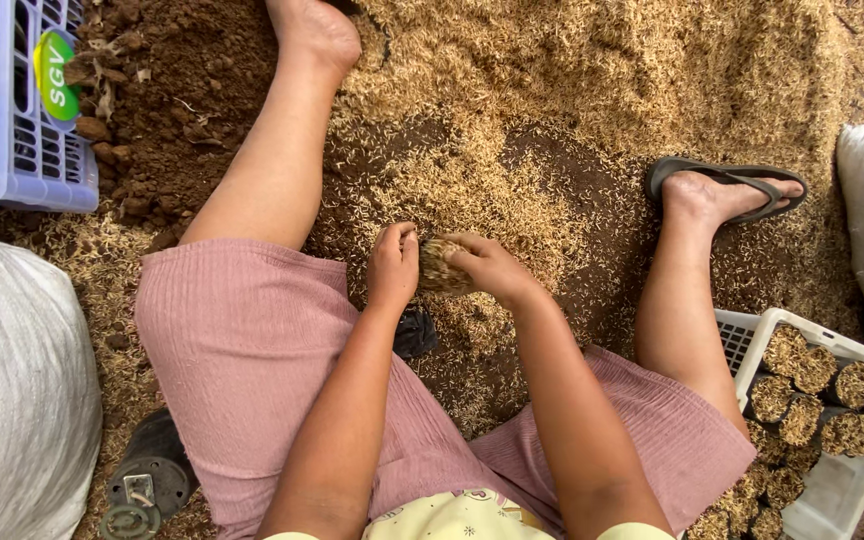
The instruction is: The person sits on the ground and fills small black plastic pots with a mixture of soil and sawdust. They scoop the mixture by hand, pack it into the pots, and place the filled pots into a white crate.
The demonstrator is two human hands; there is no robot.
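Item: small husk-filled pot (444,266), held just above the husk heap (512,190), between my knees. I keep my left hand (393,268) curled round its near side and my right hand (487,268) cupped over the far side, fingers closed on it, both wrists bent down, forearms converging over the heap. To do this well, I judge, press evenly and keep the pot upright (loose husk spills easily). White crate (832,490) of filled pots: well right of the heap.

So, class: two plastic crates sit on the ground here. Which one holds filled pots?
The white crate at the lower right, by the sandalled foot: husk-filled pots pack it. The lilac crate at upper left shows none.
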